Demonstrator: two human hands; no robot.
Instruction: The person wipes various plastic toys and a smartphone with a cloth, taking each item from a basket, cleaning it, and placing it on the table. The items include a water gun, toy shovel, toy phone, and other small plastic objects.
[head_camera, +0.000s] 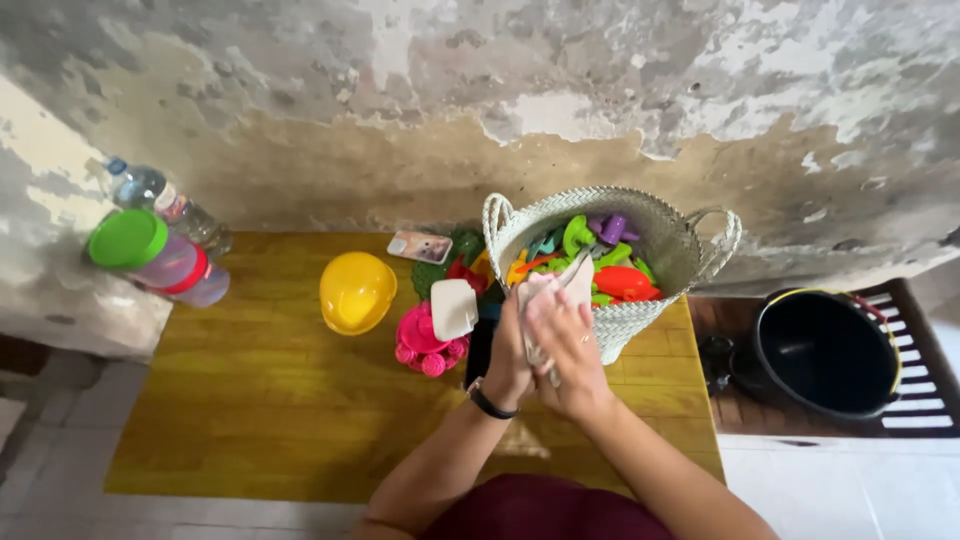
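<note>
Both my hands meet in front of a woven basket (672, 225) full of colourful plastic toys (605, 268). My left hand (510, 355), with a black band at the wrist, and my right hand (568, 345) together grip a white cloth (560, 285) pressed against the basket's near rim. What the cloth covers is hidden. To the left of my hands lie a pink toy piece (425, 340) with a white piece (453, 308) on it, and a yellow toy helmet (356, 291).
The yellow wooden table (260, 400) stands against a peeling wall. A clear bottle (165, 205) and a green-lidded container (150, 255) lie at its far left. A small card (421, 246) and green toy parts sit behind the pink piece. A black pot (825, 352) rests on a slatted bench to the right.
</note>
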